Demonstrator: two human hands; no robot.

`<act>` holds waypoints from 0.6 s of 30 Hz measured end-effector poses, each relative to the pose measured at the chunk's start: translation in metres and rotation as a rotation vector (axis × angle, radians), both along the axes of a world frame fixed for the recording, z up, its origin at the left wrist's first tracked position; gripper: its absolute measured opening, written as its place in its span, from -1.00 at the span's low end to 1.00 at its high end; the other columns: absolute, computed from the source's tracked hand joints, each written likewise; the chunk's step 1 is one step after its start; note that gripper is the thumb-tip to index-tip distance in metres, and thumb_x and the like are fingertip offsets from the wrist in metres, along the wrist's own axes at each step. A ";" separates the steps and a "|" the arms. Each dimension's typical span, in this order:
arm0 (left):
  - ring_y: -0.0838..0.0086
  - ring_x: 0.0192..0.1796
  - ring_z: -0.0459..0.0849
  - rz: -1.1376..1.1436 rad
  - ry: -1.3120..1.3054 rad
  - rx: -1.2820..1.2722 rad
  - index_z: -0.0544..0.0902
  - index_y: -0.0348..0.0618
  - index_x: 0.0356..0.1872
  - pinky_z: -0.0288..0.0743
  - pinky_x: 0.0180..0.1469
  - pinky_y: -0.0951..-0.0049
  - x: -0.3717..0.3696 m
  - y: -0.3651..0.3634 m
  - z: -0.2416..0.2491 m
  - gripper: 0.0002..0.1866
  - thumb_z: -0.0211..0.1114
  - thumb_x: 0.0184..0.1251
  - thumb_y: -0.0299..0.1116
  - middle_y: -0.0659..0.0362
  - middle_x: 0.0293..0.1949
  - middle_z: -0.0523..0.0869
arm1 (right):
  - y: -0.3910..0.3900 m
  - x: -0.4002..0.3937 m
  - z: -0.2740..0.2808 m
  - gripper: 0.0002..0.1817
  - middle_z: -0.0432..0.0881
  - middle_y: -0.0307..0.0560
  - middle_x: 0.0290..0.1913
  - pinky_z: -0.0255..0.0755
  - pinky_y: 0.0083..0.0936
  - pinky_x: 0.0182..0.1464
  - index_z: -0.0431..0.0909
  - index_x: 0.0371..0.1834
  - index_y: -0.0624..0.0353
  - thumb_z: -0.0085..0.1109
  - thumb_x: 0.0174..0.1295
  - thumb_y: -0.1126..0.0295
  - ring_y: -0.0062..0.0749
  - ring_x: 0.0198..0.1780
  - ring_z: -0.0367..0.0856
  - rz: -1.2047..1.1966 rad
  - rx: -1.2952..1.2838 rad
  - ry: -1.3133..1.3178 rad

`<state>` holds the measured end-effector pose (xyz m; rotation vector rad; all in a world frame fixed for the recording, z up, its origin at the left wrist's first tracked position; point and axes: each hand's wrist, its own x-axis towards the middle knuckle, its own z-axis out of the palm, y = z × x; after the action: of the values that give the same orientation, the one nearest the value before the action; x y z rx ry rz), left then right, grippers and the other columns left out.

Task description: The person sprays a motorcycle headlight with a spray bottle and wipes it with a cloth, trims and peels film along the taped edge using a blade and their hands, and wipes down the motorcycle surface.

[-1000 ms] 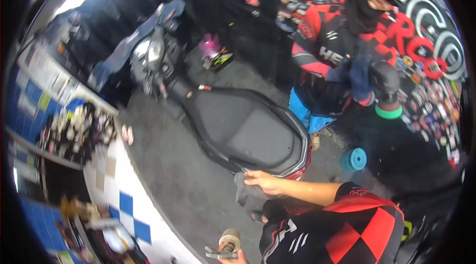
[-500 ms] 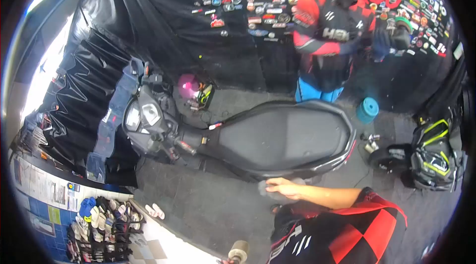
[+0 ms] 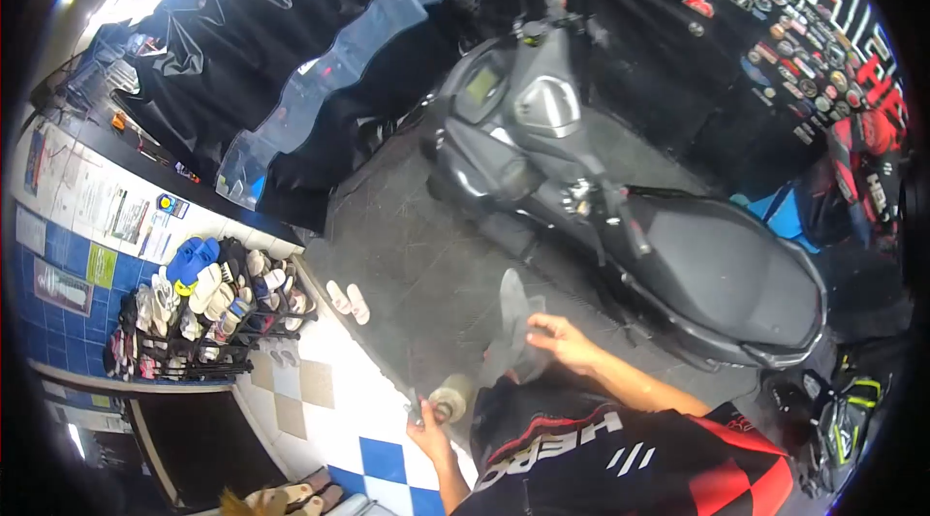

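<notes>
Basically, head view (the only one): R hand (image 3: 570, 347), at approx. 5 o'clock, has its fingers bent narrow on a grey cloth (image 3: 513, 299), whose loose end spreads past the fingertips; might be a glove, can't tell. L hand (image 3: 429, 435), approx. 6 o'clock, is wrapped on the near end of a pale roll (image 3: 457, 394); exact contact partly hidden. Cloth looks light, soft & floppy, so prob. best bunched mid-way w/ several fingers; a corner pinch would likely let it sag. Roll looks firmer, maybe heavier & smooth, so its end seems a safer hold vs. the round face. Scooter (image 3: 727, 254) runs 1 to 4 o'clock, apart from both hands; slippers (image 3: 358, 304) at 8, shoe rack (image 3: 215, 308) beyond, co-worker (image 3: 865, 167) near 3.
</notes>
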<state>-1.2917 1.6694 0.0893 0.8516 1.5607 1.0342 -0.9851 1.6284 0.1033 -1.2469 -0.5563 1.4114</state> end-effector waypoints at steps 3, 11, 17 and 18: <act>0.62 -0.44 0.51 -0.177 0.085 0.153 0.61 -0.45 0.06 0.41 -0.34 0.55 0.015 0.112 0.026 -0.68 0.29 0.47 -0.37 0.18 -0.38 0.68 | 0.082 -0.020 0.006 -0.82 0.51 -0.46 -0.12 0.32 -0.66 0.06 0.56 0.02 0.21 0.22 0.42 0.46 -0.75 -0.05 0.41 -0.097 -0.004 0.079; 0.61 -0.37 0.58 -0.524 0.175 0.187 0.60 -0.49 0.09 0.48 -0.20 0.56 0.055 0.423 0.039 -0.65 0.27 0.49 -0.36 0.15 -0.34 0.73 | 0.280 -0.002 0.015 -0.79 0.65 -0.32 -0.04 0.41 -0.59 0.14 0.58 0.08 0.24 0.10 0.44 0.56 -0.67 0.01 0.54 -0.097 0.155 0.197; 0.50 -0.21 0.68 -0.532 0.159 0.180 0.61 -0.49 0.05 0.56 0.01 0.41 0.124 0.609 0.046 -0.69 0.25 0.51 -0.38 0.00 -0.20 0.78 | 0.482 0.035 -0.014 -0.72 0.61 -0.21 -0.04 0.37 -0.56 0.15 0.50 0.12 0.38 0.16 0.42 0.48 -0.60 0.05 0.47 -0.186 0.224 0.010; 0.43 -0.05 0.69 -0.558 0.136 0.143 0.62 -0.49 -0.01 0.48 0.19 0.30 0.143 0.633 0.059 -0.72 0.22 0.53 -0.38 0.02 -0.23 0.78 | 0.519 0.045 -0.013 -0.72 0.61 -0.21 -0.02 0.37 -0.56 0.16 0.50 0.12 0.38 0.16 0.42 0.47 -0.60 0.06 0.46 -0.216 0.219 0.005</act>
<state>-1.1482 2.3023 0.1481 1.3839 1.2538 0.6929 -0.9404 2.1471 0.0898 -1.0923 -0.5407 1.1408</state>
